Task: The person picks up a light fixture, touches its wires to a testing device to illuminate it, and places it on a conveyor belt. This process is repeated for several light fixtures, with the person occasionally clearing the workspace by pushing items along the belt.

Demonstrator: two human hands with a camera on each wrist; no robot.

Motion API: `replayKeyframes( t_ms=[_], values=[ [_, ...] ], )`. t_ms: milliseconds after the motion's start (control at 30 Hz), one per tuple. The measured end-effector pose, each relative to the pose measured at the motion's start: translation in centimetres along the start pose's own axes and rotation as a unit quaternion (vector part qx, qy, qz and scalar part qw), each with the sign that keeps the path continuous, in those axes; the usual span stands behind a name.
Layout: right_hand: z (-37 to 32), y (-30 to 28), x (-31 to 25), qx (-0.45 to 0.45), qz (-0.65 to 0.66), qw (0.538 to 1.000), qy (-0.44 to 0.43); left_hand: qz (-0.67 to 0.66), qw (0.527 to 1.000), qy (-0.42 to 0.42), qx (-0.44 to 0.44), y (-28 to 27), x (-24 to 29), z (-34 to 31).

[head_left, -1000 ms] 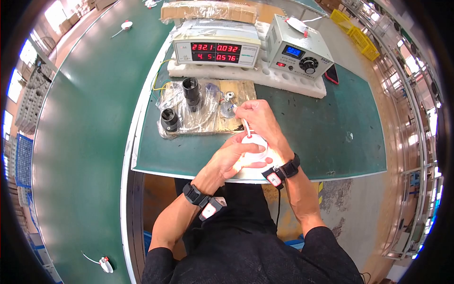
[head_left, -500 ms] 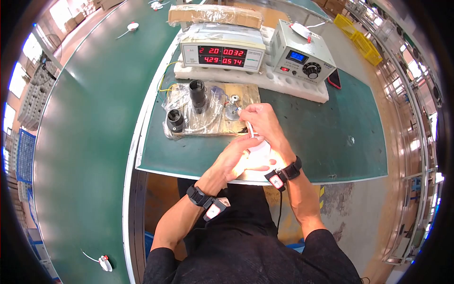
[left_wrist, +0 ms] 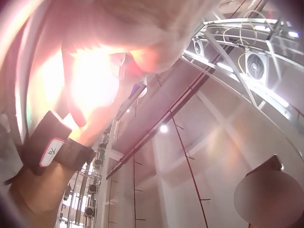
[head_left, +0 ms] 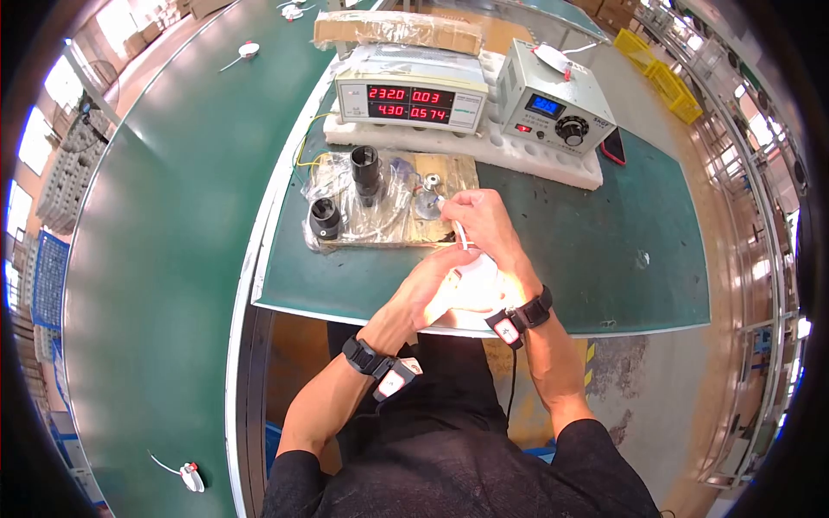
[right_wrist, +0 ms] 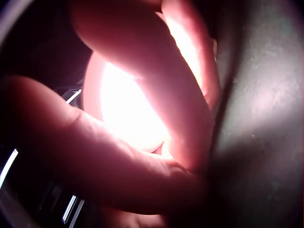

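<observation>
A round white lamp (head_left: 477, 281), brightly lit, is held by the left hand (head_left: 430, 283) above the front edge of the green table. Its glare washes out much of the left wrist view, where the lamp (left_wrist: 92, 83) shows beside the fingers. From the lamp a white cable (head_left: 461, 233) runs up to the right hand (head_left: 489, 226), which pinches its end over a round metal piece (head_left: 427, 205) on the wooden board (head_left: 462, 173). In the right wrist view, fingers cross in front of the glowing lamp (right_wrist: 126, 107); whose they are I cannot tell.
Two black cylindrical sockets (head_left: 325, 217) stand on the plastic-covered board. Behind are a meter with red digits (head_left: 410, 102) and a grey box with a dial (head_left: 553, 104), on white foam (head_left: 553, 164). A phone (head_left: 613, 148) lies at right. More lamps (head_left: 191, 476) lie on the left surface.
The left thumb has shifted from the lamp's face up to its edge near the cable, and the lamp is tilted differently. The right hand keeps its pinch. The head view has shifted slightly.
</observation>
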State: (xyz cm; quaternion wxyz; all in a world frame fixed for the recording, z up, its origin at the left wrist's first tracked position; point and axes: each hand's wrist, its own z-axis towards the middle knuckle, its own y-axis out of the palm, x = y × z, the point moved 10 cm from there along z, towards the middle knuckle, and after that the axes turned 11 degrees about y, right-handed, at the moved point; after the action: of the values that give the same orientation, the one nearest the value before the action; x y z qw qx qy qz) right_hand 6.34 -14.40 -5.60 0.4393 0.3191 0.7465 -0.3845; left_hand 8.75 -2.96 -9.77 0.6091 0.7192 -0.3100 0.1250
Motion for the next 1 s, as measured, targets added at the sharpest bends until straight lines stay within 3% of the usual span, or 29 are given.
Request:
replayKeyframes(
  t_ms=[467,533,567,633,700,733,767,800,833,867,900,933,967,1000],
  values=[
    [-0.2,0.3,-0.2,-0.011,0.024,1.0,0.002,0.024,0.999,0.029,-0.012,0.3,1.1,-0.3],
    [-0.1,0.3,0.0,-0.017,0.008,1.0,0.016,0.027,1.0,0.003,-0.009,-0.2,0.4,0.0],
    [-0.2,-0.3,-0.7,0.001,-0.01,0.999,-0.032,0.028,1.0,-0.008,-0.008,-0.4,0.2,0.0],
    [-1.0,-0.6,-1.8,0.021,-0.042,0.989,-0.138,0.073,0.995,0.066,-0.006,1.0,0.8,-0.3],
    [-0.8,-1.2,-1.4,0.029,-0.022,0.994,-0.099,0.115,0.991,0.068,0.007,0.7,1.8,-1.0],
    [-1.9,-1.7,-3.5,0.022,-0.067,0.969,-0.238,0.125,0.988,0.093,0.005,0.7,3.3,-2.1],
    [-1.3,-2.9,-1.9,-0.024,0.043,0.998,-0.032,0.155,0.977,0.143,0.019,0.3,5.6,-3.4],
    [-1.6,-2.0,-1.5,-0.036,0.059,0.997,-0.036,0.172,0.967,0.172,0.07,-2.2,7.9,-7.6],
    [-1.1,-4.3,0.5,0.001,0.008,0.999,-0.054,0.256,0.921,0.252,0.153,-5.0,10.9,-12.1],
    [-1.4,-4.6,1.6,-0.032,0.067,0.996,-0.05,0.341,0.857,0.308,0.232,-7.3,12.9,-17.2],
    [-2.2,-4.6,1.9,-0.062,0.08,0.994,-0.052,0.498,0.703,0.37,0.347,-9.5,15.3,-23.9],
    [-3.1,-4.6,2.2,-0.041,0.059,0.997,-0.024,0.472,0.667,0.337,0.468,-13.7,14.7,-30.0],
    [-3.9,-4.0,2.2,-0.026,0.032,0.998,-0.054,0.479,0.543,0.384,0.574,-16.2,13.9,-37.3],
    [-4.6,-3.0,2.6,-0.04,0.02,0.998,-0.054,0.608,0.366,0.326,0.624,-14.5,13.8,-43.3]
  ],
)
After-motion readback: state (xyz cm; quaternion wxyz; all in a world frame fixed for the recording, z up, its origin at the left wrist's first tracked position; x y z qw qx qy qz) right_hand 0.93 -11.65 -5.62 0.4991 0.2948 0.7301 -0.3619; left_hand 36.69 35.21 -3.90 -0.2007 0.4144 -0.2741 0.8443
